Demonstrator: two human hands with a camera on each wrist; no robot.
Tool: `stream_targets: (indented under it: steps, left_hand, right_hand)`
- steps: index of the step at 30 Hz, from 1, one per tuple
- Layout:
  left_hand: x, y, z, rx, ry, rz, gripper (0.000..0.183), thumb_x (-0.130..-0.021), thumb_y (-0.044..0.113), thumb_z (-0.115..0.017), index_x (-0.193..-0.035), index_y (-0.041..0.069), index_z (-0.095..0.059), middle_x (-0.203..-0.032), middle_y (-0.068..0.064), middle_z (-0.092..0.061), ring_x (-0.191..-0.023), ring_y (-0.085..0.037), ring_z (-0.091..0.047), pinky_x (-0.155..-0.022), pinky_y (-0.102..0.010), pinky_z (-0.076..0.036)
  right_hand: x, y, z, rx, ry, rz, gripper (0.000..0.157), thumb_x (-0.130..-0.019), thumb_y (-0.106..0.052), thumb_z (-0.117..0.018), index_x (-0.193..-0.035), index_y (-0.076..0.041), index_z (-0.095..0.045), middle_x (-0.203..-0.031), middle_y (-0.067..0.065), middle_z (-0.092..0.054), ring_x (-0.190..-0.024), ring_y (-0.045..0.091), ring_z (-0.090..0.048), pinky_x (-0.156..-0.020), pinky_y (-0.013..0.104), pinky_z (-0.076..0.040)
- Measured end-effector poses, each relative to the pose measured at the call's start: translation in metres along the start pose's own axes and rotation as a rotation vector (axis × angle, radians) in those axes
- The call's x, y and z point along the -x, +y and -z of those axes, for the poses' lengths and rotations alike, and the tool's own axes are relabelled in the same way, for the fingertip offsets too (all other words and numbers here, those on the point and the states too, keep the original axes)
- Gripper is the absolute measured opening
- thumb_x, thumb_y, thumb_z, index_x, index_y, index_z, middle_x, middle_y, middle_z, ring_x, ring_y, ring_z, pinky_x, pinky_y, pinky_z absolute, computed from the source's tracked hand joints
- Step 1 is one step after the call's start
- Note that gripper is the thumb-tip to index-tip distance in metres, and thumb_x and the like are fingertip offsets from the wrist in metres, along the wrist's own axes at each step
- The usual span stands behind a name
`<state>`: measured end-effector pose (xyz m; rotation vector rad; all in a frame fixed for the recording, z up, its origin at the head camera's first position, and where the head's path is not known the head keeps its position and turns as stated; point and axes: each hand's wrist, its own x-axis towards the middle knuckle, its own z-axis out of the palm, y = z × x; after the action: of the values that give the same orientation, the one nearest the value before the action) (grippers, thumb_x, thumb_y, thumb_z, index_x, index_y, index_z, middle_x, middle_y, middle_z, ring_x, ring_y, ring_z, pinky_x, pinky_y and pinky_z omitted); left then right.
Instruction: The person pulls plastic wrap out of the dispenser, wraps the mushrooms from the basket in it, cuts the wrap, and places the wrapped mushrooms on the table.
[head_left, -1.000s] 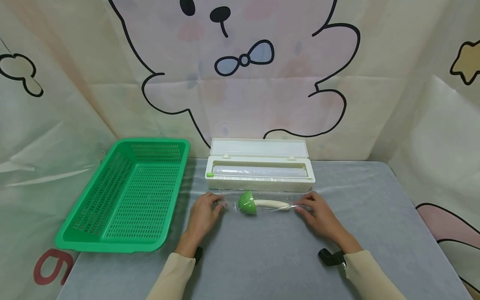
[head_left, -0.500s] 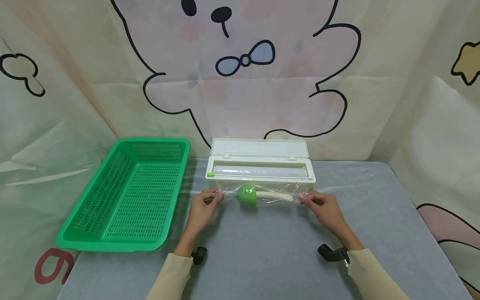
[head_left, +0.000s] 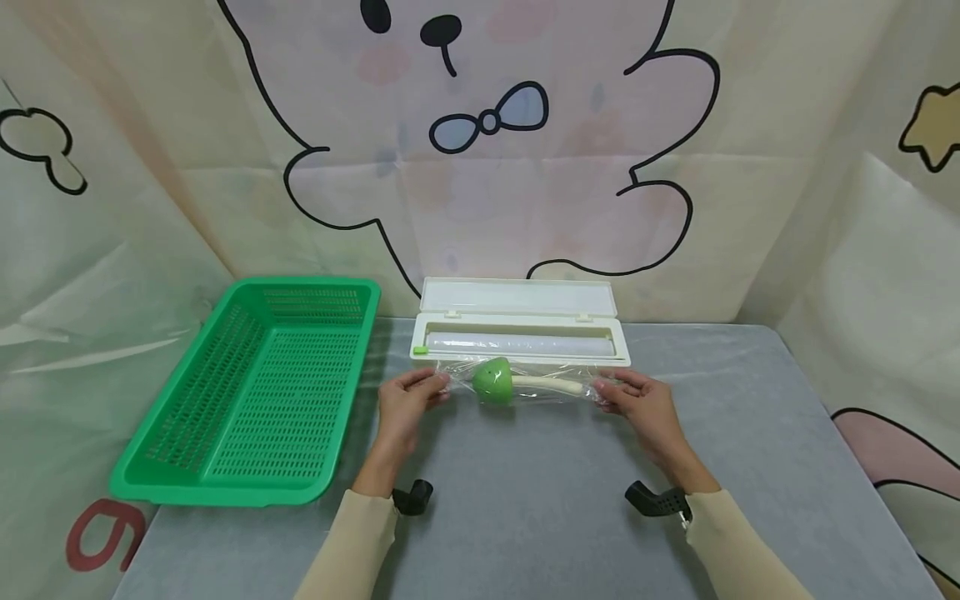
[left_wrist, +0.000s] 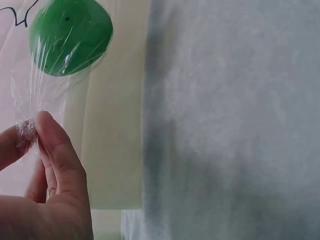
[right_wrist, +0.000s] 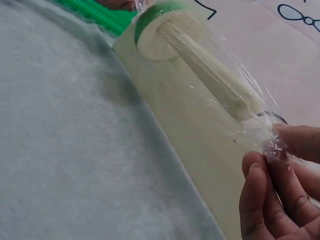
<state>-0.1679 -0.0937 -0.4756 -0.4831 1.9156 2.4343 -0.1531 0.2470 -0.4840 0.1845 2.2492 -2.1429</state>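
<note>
A toy mushroom (head_left: 492, 382) with a rounded green cap and a long cream stem (right_wrist: 215, 75) lies wrapped in clear cling film (left_wrist: 37, 95). It is held sideways, cap to the left, just in front of the cling film box (head_left: 521, 321). My left hand (head_left: 405, 407) pinches the bunched film end beyond the cap between thumb and fingers. At the stem's end my right hand (head_left: 647, 417) pinches the other end, where the film is gathered into a crumpled twist (right_wrist: 272, 142). The film is drawn tight over the cap.
The white box stands at the table's back with its lid (head_left: 517, 296) raised, a film roll (head_left: 517, 343) inside and a green slider (head_left: 421, 351) at its left. A green perforated basket (head_left: 315, 492) stands to the left. Behind hangs a printed cloth (head_left: 570, 200).
Both hands have raised the wrapped mushroom from the grey tabletop and moved it towards the box, so it now overlaps the box front. The film ends look more tightly gathered.
</note>
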Motion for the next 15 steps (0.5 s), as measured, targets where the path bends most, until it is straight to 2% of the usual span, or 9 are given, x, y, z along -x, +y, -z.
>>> stream_targets:
  steps: [3, 6, 10, 15]
  left_hand:
    - [-0.002, 0.005, -0.001, 0.002, -0.003, 0.007, 0.027, -0.089, -0.003, -0.075, -0.113, -0.013, -0.066, -0.087, -0.008, -0.072, -0.071, -0.012, -0.07, -0.069, -0.026, -0.059]
    - [-0.006, 0.009, -0.002, -0.003, -0.02, -0.008, 0.025, -0.09, -0.002, -0.075, -0.112, -0.011, -0.068, -0.091, -0.007, -0.071, -0.073, -0.012, -0.069, -0.071, -0.025, -0.059]
    - [-0.011, 0.016, -0.006, -0.005, -0.031, -0.031, 0.026, -0.091, 0.001, -0.075, -0.114, -0.01, -0.068, -0.094, -0.008, -0.07, -0.074, -0.012, -0.069, -0.074, -0.028, -0.06]
    - [-0.018, 0.026, -0.014, 0.067, -0.028, -0.036, 0.024, -0.092, -0.001, -0.073, -0.113, -0.01, -0.066, -0.096, -0.009, -0.068, -0.076, -0.013, -0.069, -0.076, -0.028, -0.06]
  right_hand:
    - [-0.002, -0.004, 0.0, -0.003, -0.004, 0.029, 0.04, -0.095, -0.01, -0.074, -0.12, 0.019, -0.061, -0.087, -0.003, -0.075, -0.075, 0.008, -0.069, -0.073, 0.031, -0.06]
    - [-0.004, -0.009, 0.0, 0.006, 0.034, 0.072, 0.034, -0.094, -0.008, -0.075, -0.112, 0.018, -0.064, -0.085, -0.002, -0.074, -0.074, 0.008, -0.067, -0.071, 0.029, -0.059]
    - [-0.009, -0.017, -0.001, 0.037, 0.083, 0.105, 0.034, -0.093, -0.013, -0.076, -0.11, 0.015, -0.066, -0.084, -0.004, -0.073, -0.074, 0.007, -0.065, -0.07, 0.025, -0.058]
    - [-0.018, -0.029, -0.003, 0.058, 0.118, 0.144, 0.032, -0.093, -0.016, -0.076, -0.107, 0.011, -0.068, -0.081, -0.005, -0.072, -0.073, 0.008, -0.066, -0.069, 0.025, -0.058]
